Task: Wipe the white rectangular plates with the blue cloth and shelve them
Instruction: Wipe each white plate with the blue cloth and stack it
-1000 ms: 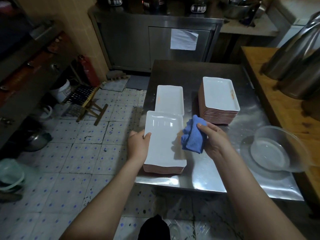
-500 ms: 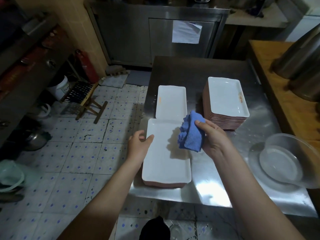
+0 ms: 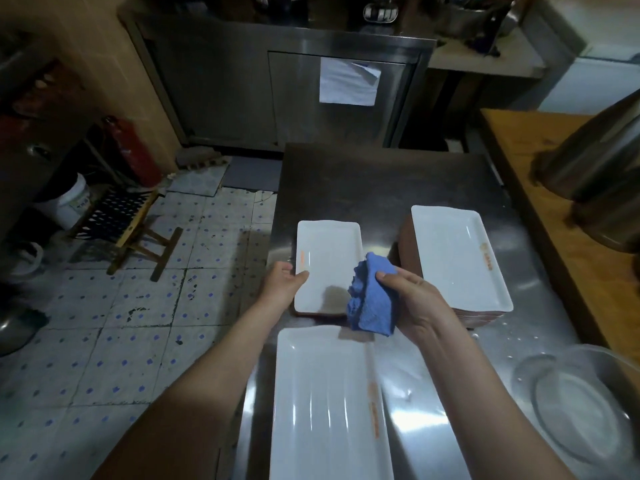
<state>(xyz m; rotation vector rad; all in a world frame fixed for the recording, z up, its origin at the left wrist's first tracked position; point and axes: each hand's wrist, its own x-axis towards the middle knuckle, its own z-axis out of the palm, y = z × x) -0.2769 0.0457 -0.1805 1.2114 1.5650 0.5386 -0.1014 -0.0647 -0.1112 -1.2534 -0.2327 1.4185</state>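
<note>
The far plate [image 3: 329, 261] lies on the steel surface [image 3: 381, 188]; the left hand [image 3: 282, 284] pinches its left rim, thumb on top. The right hand [image 3: 415, 303] curls its fingers round the bunched blue cloth [image 3: 374, 303], held over the plate's right edge. I judge wiping imminent: next, cloth flat on plate. The clear bowl [image 3: 581, 410] looks empty, though glare obscures it.

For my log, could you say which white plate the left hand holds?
The far-left plate, gripped at its left edge by the left hand; the near plate and right stack lie apart from it.
</note>
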